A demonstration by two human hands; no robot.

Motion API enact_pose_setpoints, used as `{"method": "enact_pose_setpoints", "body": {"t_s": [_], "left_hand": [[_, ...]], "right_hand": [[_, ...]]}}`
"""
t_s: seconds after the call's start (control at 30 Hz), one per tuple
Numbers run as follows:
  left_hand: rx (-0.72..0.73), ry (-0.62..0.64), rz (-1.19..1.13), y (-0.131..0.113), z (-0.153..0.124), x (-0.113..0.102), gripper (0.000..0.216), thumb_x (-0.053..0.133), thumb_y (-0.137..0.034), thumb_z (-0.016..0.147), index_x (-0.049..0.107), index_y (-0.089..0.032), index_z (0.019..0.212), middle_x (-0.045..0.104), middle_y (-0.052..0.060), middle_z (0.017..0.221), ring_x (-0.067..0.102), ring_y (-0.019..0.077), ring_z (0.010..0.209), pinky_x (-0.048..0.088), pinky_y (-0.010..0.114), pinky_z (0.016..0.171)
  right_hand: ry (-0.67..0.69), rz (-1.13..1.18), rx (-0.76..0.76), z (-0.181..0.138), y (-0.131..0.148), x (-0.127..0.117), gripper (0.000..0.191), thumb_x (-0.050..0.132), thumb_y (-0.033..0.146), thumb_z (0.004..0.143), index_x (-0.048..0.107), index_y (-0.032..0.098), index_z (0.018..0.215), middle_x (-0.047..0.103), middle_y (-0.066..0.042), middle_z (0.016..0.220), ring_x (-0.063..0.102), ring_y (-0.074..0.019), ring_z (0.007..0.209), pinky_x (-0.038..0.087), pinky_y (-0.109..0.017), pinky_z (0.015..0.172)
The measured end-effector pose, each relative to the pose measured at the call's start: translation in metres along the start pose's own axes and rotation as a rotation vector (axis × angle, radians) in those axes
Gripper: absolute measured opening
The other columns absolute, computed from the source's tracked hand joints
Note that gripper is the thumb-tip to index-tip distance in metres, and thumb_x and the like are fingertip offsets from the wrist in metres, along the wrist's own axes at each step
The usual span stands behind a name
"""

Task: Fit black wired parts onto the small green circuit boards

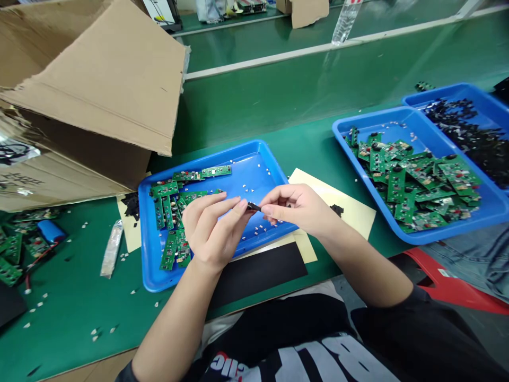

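Over the near right part of a blue tray (254, 154), my left hand (214, 228) and my right hand (296, 207) meet fingertip to fingertip. Between them is a small black part (254, 207), its kind too small to make out. Left thumb and fingers pinch one end of it; the right thumb and forefinger close on the other end. In the tray's left half lie several green circuit boards (169, 212), partly hidden by my left hand. Tiny white pieces (260, 229) are scattered on the tray floor.
A black sheet (262, 273) and yellowish paper (358, 212) lie by the tray. To the right stand a blue tray of circuit boards (417, 180) and another with black parts (473, 132). An open cardboard box (103, 74) stands left. A bottle (345, 24) is behind.
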State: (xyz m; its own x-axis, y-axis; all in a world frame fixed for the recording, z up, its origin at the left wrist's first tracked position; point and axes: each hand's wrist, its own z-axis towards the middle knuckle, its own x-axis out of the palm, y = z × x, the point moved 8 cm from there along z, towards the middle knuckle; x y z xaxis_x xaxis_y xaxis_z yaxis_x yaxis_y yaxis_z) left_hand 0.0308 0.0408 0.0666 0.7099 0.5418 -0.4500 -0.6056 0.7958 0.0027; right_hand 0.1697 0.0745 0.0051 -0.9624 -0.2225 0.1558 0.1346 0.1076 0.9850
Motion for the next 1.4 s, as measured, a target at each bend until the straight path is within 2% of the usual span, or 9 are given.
{"method": "enact_pose_setpoints", "body": {"t_s": [0.17,0.4,0.57,0.87,0.97,1.03,1.2,1.33,1.4], "left_hand": [[-0.087,0.035,-0.05,0.004,-0.001,0.005,0.032,0.075,-0.023,0.073,0.062,-0.02,0.101,0.071,0.004,0.085,0.067,0.0172,0.073,0.056,0.029,0.064],[-0.181,0.073,-0.095,0.008,-0.004,0.008,0.032,0.076,-0.026,0.071,0.062,-0.019,0.099,0.071,0.004,0.083,0.066,0.0161,0.072,0.055,0.027,0.063],[-0.16,0.033,-0.118,0.01,-0.004,0.007,0.032,0.077,-0.023,0.071,0.061,-0.019,0.098,0.071,0.004,0.084,0.067,0.0162,0.074,0.054,0.027,0.064],[-0.144,0.072,-0.176,0.008,-0.003,0.008,0.034,0.077,-0.019,0.07,0.059,-0.018,0.1,0.071,0.005,0.089,0.068,0.0163,0.078,0.056,0.027,0.066],[-0.162,0.091,-0.261,0.009,-0.004,0.01,0.034,0.078,-0.019,0.069,0.06,-0.018,0.098,0.07,0.004,0.088,0.067,0.0152,0.079,0.056,0.026,0.068],[-0.266,0.113,-0.358,0.014,-0.007,0.014,0.035,0.078,-0.023,0.069,0.061,-0.019,0.1,0.069,0.003,0.087,0.067,0.0151,0.079,0.057,0.026,0.067],[-0.693,0.151,-0.767,0.024,-0.024,0.037,0.039,0.074,-0.029,0.074,0.062,-0.022,0.11,0.065,0.002,0.092,0.067,0.0136,0.082,0.059,0.023,0.067],[-0.811,0.169,-0.867,0.022,-0.028,0.045,0.034,0.07,-0.029,0.077,0.066,-0.024,0.111,0.066,0.002,0.089,0.064,0.0112,0.08,0.056,0.02,0.069],[-0.876,0.199,-0.882,0.024,-0.03,0.048,0.033,0.068,-0.03,0.08,0.067,-0.025,0.112,0.067,0.002,0.089,0.063,0.0108,0.079,0.055,0.021,0.071]], "right_hand": [[0.008,0.032,0.002,0.002,-0.002,0.003,0.009,0.067,0.024,0.073,0.064,0.016,0.075,0.06,0.004,0.059,0.057,-0.0082,0.056,0.049,-0.023,0.055],[0.033,0.059,0.001,0.003,-0.005,0.008,0.008,0.066,0.023,0.072,0.062,0.016,0.073,0.059,0.004,0.059,0.054,-0.007,0.053,0.046,-0.021,0.051],[-0.021,0.073,-0.05,0.001,-0.002,0.006,0.008,0.067,0.022,0.07,0.061,0.017,0.069,0.058,0.005,0.057,0.052,-0.0063,0.05,0.044,-0.019,0.048],[0.027,0.052,-0.01,0.003,-0.009,0.008,0.008,0.067,0.021,0.072,0.061,0.016,0.07,0.059,0.004,0.057,0.054,-0.0065,0.05,0.046,-0.02,0.05],[0.002,-0.033,-0.09,0.002,-0.004,0.008,0.008,0.067,0.023,0.074,0.063,0.016,0.073,0.061,0.003,0.061,0.054,-0.007,0.052,0.047,-0.02,0.051],[-0.042,-0.119,-0.202,-0.001,0.003,0.007,0.008,0.065,0.024,0.077,0.065,0.017,0.076,0.065,0.001,0.068,0.057,-0.0084,0.058,0.049,-0.022,0.056],[-0.175,-0.232,-0.419,-0.008,0.014,0.004,0.016,0.062,0.024,0.082,0.062,0.019,0.097,0.065,0.0,0.075,0.062,-0.0118,0.069,0.052,-0.025,0.066],[-0.257,-0.438,-0.554,-0.014,0.024,0.004,0.003,0.061,0.023,0.084,0.06,0.02,0.083,0.065,-0.001,0.077,0.062,-0.0133,0.071,0.05,-0.026,0.065],[-0.287,-0.547,-0.631,-0.018,0.031,0.005,0.004,0.059,0.019,0.085,0.06,0.02,0.081,0.064,-0.002,0.077,0.061,-0.0145,0.073,0.05,-0.028,0.068]]}}
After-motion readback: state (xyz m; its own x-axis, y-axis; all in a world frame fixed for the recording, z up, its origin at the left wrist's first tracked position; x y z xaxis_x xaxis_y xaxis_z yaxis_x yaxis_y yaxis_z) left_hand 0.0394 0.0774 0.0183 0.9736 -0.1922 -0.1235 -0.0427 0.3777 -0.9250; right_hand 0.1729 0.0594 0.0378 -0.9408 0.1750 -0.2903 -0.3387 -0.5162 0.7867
